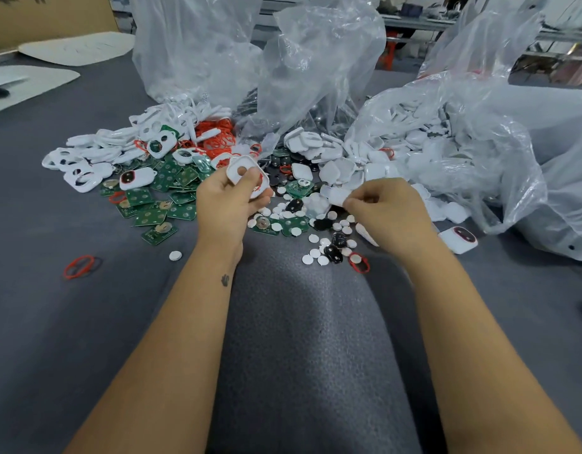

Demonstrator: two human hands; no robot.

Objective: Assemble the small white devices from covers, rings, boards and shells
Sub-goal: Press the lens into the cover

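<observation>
We hold a white cover (247, 176) with a round hole and a red ring showing inside, gripped in our left hand (229, 204) above the grey counter (299, 322). Our right hand (386, 213) pinches a white shell (335, 195) beside the parts pile, fingers curled.

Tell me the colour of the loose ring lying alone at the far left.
Red; the ring shows in the head view.

grey felt table (299, 322): green boards (152, 217), white covers (86, 158), red rings (217, 139), plastic bags (463, 132).
</observation>
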